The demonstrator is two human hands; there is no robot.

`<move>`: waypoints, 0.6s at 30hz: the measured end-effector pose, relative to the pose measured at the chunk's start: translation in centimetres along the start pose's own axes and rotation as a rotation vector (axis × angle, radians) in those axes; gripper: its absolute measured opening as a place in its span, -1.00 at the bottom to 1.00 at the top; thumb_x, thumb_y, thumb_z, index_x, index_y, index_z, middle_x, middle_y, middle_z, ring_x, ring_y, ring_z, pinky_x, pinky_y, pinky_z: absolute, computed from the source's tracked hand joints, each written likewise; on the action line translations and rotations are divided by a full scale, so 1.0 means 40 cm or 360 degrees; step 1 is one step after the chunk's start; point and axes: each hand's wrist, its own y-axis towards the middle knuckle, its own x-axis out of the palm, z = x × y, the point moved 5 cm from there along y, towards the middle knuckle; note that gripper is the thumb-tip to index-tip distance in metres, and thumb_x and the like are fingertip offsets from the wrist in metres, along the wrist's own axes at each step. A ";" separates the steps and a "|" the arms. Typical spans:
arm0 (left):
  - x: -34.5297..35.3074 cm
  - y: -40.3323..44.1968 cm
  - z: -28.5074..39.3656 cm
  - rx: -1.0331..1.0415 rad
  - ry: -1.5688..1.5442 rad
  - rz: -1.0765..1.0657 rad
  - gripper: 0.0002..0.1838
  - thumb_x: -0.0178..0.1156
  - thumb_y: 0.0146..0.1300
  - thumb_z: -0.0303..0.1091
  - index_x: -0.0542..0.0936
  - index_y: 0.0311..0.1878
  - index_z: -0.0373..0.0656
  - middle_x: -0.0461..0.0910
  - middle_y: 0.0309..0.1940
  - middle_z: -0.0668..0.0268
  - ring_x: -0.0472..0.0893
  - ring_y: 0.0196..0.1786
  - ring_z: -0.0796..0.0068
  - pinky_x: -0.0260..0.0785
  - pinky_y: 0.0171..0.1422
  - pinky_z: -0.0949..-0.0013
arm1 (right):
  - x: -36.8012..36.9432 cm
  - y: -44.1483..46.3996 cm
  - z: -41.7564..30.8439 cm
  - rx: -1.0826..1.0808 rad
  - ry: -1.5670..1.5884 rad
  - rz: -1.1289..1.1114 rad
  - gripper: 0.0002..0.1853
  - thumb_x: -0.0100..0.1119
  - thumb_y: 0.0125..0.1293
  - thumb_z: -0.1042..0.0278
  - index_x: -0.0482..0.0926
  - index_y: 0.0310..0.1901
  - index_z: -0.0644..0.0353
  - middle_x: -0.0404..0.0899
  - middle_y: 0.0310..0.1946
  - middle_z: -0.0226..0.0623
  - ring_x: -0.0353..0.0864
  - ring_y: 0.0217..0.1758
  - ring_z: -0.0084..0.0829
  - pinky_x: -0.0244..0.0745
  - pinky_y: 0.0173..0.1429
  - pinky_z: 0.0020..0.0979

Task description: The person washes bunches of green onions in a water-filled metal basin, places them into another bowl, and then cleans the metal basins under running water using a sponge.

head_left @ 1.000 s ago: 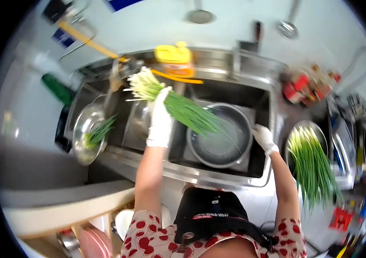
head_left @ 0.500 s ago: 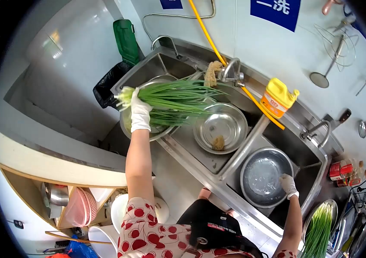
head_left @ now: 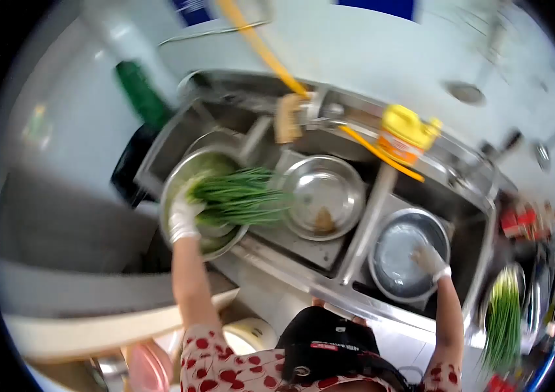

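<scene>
My left hand (head_left: 185, 215), in a white glove, is closed at the pale root end of a bunch of green onions (head_left: 241, 195). The bunch lies over a large steel bowl (head_left: 168, 176) at the left sink, its green tops reaching right past the rim. My right hand (head_left: 429, 260), gloved too, is over a steel basin of water (head_left: 395, 251) in the right sink. Its fingers look apart and hold nothing visible. A second steel basin (head_left: 294, 219) with a brown sponge-like lump (head_left: 324, 221) in it stands in the middle sink. Motion blurs the view.
A yellow jug (head_left: 405, 134) stands behind the sinks beside a yellow hose (head_left: 375, 152). A tan cloth (head_left: 288, 119) hangs by the tap. More green onions (head_left: 505, 320) lie at the right. A black-lined bin (head_left: 130, 166) with a green lid is at the left.
My left hand has lowered the green onions toward the large bowl. My right hand has moved from the basin's right rim further over the water. The whole view has shifted and blurred.
</scene>
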 end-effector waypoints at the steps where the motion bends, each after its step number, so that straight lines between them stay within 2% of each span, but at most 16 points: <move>1: -0.016 0.012 -0.025 0.0079 0.0171 -0.0003 -0.42 0.24 0.10 -0.55 0.44 0.26 -0.15 0.54 0.09 0.19 0.54 0.04 0.38 0.40 0.16 0.34 | -0.047 0.001 -0.024 0.0220 0.0623 -0.0129 -0.58 0.08 0.30 0.02 0.63 -0.13 0.27 0.66 -0.32 -0.07 0.67 -0.22 -0.27 0.51 -0.09 -0.25; 2: -0.037 0.004 -0.051 0.0004 0.0090 0.0013 -0.46 0.19 0.15 -0.45 0.43 0.26 -0.17 0.53 0.10 0.16 0.53 0.05 0.35 0.40 0.14 0.32 | -0.099 -0.023 -0.047 0.0308 0.1479 0.0061 -0.55 0.04 0.33 -0.04 0.65 -0.19 0.24 0.66 -0.37 -0.14 0.65 -0.28 -0.40 0.50 -0.16 -0.32; 3: -0.060 0.017 -0.078 -0.0123 -0.0092 0.0054 -0.48 0.13 0.20 -0.35 0.42 0.27 -0.19 0.51 0.12 0.13 0.52 0.06 0.32 0.40 0.13 0.31 | -0.068 -0.033 0.024 0.0736 0.1309 0.0237 -0.57 0.03 0.31 -0.04 0.65 -0.19 0.21 0.66 -0.37 -0.16 0.66 -0.29 -0.32 0.50 -0.18 -0.30; 4: -0.064 0.041 -0.092 -0.0266 -0.0298 0.0122 -0.48 0.08 0.26 -0.25 0.41 0.27 -0.20 0.50 0.13 0.09 0.52 0.07 0.29 0.41 0.11 0.29 | 0.001 -0.040 0.100 0.0480 0.0131 0.0352 -0.62 0.05 0.28 0.01 0.68 -0.29 0.18 0.65 -0.45 -0.14 0.66 -0.33 -0.22 0.51 -0.25 -0.24; 5: -0.076 0.055 -0.092 -0.0346 -0.0381 0.0259 -0.47 0.02 0.31 -0.15 0.39 0.28 -0.22 0.48 0.14 0.06 0.51 0.09 0.26 0.41 0.10 0.27 | -0.019 -0.067 0.091 0.0431 -0.0478 0.0066 -0.66 0.07 0.23 0.07 0.68 -0.43 0.17 0.63 -0.52 -0.11 0.65 -0.39 -0.12 0.52 -0.29 -0.16; 6: -0.076 0.060 -0.057 -0.0391 -0.0374 0.0433 -0.44 -0.03 0.36 -0.05 0.38 0.28 -0.24 0.47 0.15 0.03 0.50 0.10 0.23 0.41 0.08 0.25 | 0.001 -0.089 0.122 0.0510 -0.0478 0.0125 -0.66 0.11 0.19 0.09 0.66 -0.53 0.17 0.62 -0.56 -0.12 0.65 -0.42 -0.10 0.51 -0.31 -0.11; 7: -0.070 -0.018 0.190 -0.0472 -0.0089 0.0923 -0.38 0.12 0.28 0.01 0.41 0.24 -0.30 0.46 0.18 -0.02 0.50 0.15 0.14 0.40 0.16 0.25 | -0.004 -0.117 0.135 0.0592 -0.0225 0.0239 -0.69 0.12 0.18 0.10 0.67 -0.48 0.15 0.62 -0.54 -0.11 0.65 -0.41 -0.07 0.50 -0.30 -0.11; 8: -0.079 0.057 0.138 -0.0131 0.0154 0.1065 -0.35 0.18 0.24 0.00 0.42 0.23 -0.33 0.47 0.17 -0.02 0.51 0.14 0.13 0.38 0.19 0.24 | -0.017 -0.146 0.153 0.0412 -0.0050 0.0557 -0.71 0.12 0.18 0.08 0.67 -0.39 0.13 0.62 -0.52 -0.08 0.64 -0.40 -0.06 0.51 -0.28 -0.12; 9: -0.082 0.117 0.102 0.0188 0.0434 0.1226 -0.32 0.25 0.21 -0.01 0.42 0.23 -0.36 0.49 0.16 -0.01 0.53 0.13 0.12 0.37 0.23 0.24 | -0.053 -0.177 0.158 0.0490 0.0006 0.0588 -0.74 0.12 0.18 0.10 0.64 -0.35 0.10 0.61 -0.51 -0.06 0.64 -0.40 -0.06 0.51 -0.25 -0.11; 10: -0.024 0.034 0.289 0.0079 0.0491 0.1193 -0.36 0.23 0.25 -0.07 0.40 0.25 -0.35 0.46 0.20 0.02 0.50 0.17 0.13 0.32 0.28 0.29 | -0.102 -0.227 0.161 0.0449 -0.0168 0.0740 -0.75 0.15 0.16 0.12 0.61 -0.37 0.14 0.59 -0.52 -0.07 0.62 -0.41 -0.06 0.51 -0.24 -0.09; 12: 0.088 -0.035 0.489 0.0717 0.0194 0.1032 -0.46 0.16 0.32 -0.15 0.41 0.25 -0.33 0.43 0.23 0.04 0.47 0.22 0.17 0.28 0.33 0.31 | -0.207 -0.323 0.213 0.0492 -0.0286 0.1094 -0.76 0.16 0.14 0.15 0.59 -0.42 0.16 0.58 -0.52 -0.09 0.61 -0.43 -0.06 0.50 -0.26 -0.09; 13: 0.169 -0.113 0.637 0.0771 0.0056 0.0859 -0.51 0.11 0.37 -0.21 0.41 0.25 -0.33 0.41 0.25 0.04 0.43 0.25 0.19 0.25 0.34 0.30 | -0.287 -0.397 0.233 0.0632 -0.0256 0.1167 -0.77 0.17 0.13 0.17 0.59 -0.44 0.17 0.58 -0.52 -0.09 0.61 -0.42 -0.07 0.50 -0.26 -0.11; 14: 0.242 -0.126 0.696 0.0920 0.0093 0.0667 -0.55 0.08 0.39 -0.29 0.40 0.26 -0.33 0.41 0.25 0.04 0.42 0.27 0.22 0.24 0.35 0.30 | -0.363 -0.471 0.255 0.0766 -0.0225 0.1233 -0.77 0.18 0.12 0.18 0.59 -0.45 0.18 0.58 -0.52 -0.09 0.61 -0.41 -0.09 0.50 -0.27 -0.13; 15: 0.327 -0.195 0.815 0.1065 -0.0096 0.0427 -0.59 0.04 0.40 -0.36 0.39 0.26 -0.34 0.42 0.24 0.06 0.42 0.27 0.26 0.23 0.37 0.30 | -0.404 -0.546 0.302 0.0954 -0.0292 0.1329 -0.78 0.20 0.11 0.20 0.59 -0.38 0.19 0.59 -0.44 -0.07 0.61 -0.30 -0.10 0.48 -0.19 -0.14; 16: 0.413 -0.246 0.897 0.1056 -0.0148 0.0209 -0.61 0.00 0.41 -0.42 0.40 0.25 -0.34 0.42 0.25 0.08 0.42 0.27 0.30 0.21 0.39 0.30 | -0.424 -0.623 0.356 0.1139 -0.0361 0.1418 -0.76 0.21 0.09 0.21 0.59 -0.30 0.20 0.60 -0.35 -0.06 0.61 -0.20 -0.12 0.47 -0.10 -0.16; 18: 0.584 -0.367 1.033 0.1041 -0.0416 -0.0290 -0.64 0.01 0.39 -0.45 0.44 0.22 -0.33 0.46 0.21 0.11 0.43 0.27 0.33 0.19 0.39 0.32 | -0.411 -0.757 0.459 0.1339 -0.0684 0.1564 -0.42 0.35 -0.02 0.10 0.49 -0.01 0.30 0.54 -0.09 -0.03 0.47 0.10 -0.12 0.34 0.13 -0.13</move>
